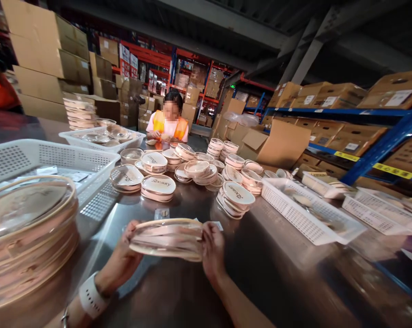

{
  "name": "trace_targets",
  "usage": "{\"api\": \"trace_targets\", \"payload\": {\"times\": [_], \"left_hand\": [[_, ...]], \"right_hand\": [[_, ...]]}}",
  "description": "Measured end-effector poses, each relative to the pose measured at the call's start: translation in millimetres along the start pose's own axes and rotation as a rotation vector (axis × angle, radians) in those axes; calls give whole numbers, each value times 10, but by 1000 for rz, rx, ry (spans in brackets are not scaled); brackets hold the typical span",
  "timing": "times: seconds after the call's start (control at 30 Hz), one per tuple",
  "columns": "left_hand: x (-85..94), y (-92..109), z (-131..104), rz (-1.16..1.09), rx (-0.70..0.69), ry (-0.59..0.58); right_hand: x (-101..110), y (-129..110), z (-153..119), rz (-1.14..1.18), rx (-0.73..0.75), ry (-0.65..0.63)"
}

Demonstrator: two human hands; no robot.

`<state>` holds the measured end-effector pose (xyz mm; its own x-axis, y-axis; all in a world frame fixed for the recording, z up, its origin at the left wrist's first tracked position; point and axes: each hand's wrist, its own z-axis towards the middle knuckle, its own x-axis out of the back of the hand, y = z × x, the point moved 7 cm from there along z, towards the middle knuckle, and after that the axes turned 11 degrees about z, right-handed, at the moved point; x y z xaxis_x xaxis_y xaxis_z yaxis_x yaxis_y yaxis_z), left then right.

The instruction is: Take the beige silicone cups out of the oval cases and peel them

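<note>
A round clear cosmetic pouch (170, 238) with cream piping and a pink side band is held edge-on above the dark metal table (253, 273). My left hand (132, 246) grips its left end, with a white watch band on that wrist. At the other end, the fingers of my right hand (212, 243) close on the pouch's edge. Its contents cannot be made out. Just beyond it lies a small clear packet (162, 213). Similar pouches with dark lettering form a short stack (158, 186) ahead of my hands and another stack (236, 198) to the right.
A tall pouch stack (28, 255) stands close at left, beside a white perforated basket (99, 159) holding small papers. Another white basket (294, 223) sits at right. Across the table, a person in an orange vest (171, 127) handles something small. Boxes fill the blue shelves (369, 159).
</note>
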<state>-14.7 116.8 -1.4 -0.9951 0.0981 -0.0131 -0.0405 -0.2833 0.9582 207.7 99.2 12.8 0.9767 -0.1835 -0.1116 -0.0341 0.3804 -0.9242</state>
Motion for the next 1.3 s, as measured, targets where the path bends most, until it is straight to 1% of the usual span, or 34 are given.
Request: {"api": "trace_targets", "payload": {"times": [0.03,0.07,0.1,0.17,0.2,0.3,0.37,0.4,0.43,0.47,0.5,0.57,0.63,0.67,0.73,0.83,0.93,1.03,1.1,1.2,1.3], "left_hand": [[39,-38,32,-112,36,26],[67,-85,58,-201,63,55],[83,-138,76,-251,81,81],[94,-228,95,-245,80,112],[91,-264,100,-231,73,114],[100,-310,108,-181,28,109],[117,-290,114,-144,-24,108],[125,-274,115,-132,-49,110],[128,-250,115,-109,-76,109],[114,-217,112,-60,-110,90],[77,-175,105,22,-153,46],[-40,-87,73,240,-256,-81],[-138,-44,34,431,-333,-179],[-149,-45,28,471,-338,-188],[-115,-83,49,482,-295,-158],[-34,-191,115,434,-184,-121],[19,-258,168,380,-115,-114],[28,-255,185,356,-108,-109],[16,-246,183,343,-110,-105],[-10,-251,177,327,-100,-107],[-28,-271,179,319,-80,-129]], "right_hand": [[46,-83,11,-37,66,12],[46,-172,7,-97,143,-22],[6,-253,-12,-172,224,-93],[-124,-336,-80,-298,350,-269],[-172,-335,-107,-321,380,-332],[-246,-265,-141,-379,460,-436],[-292,-192,-165,-510,532,-512],[-320,-137,-179,-593,534,-566],[-346,-68,-189,-667,494,-630],[-366,5,-199,-722,415,-697],[-382,72,-213,-759,318,-763],[-408,157,-255,-789,138,-881],[-422,161,-266,-757,33,-938],[-422,154,-258,-723,-1,-955],[-406,157,-235,-653,-65,-988],[-361,185,-209,-636,-109,-1043],[-349,172,-216,-683,-94,-1091],[-384,102,-244,-713,-32,-1127],[-406,49,-258,-677,3,-1141],[-396,12,-256,-570,-38,-1166],[-351,12,-228,-536,-119,-1167]]}}
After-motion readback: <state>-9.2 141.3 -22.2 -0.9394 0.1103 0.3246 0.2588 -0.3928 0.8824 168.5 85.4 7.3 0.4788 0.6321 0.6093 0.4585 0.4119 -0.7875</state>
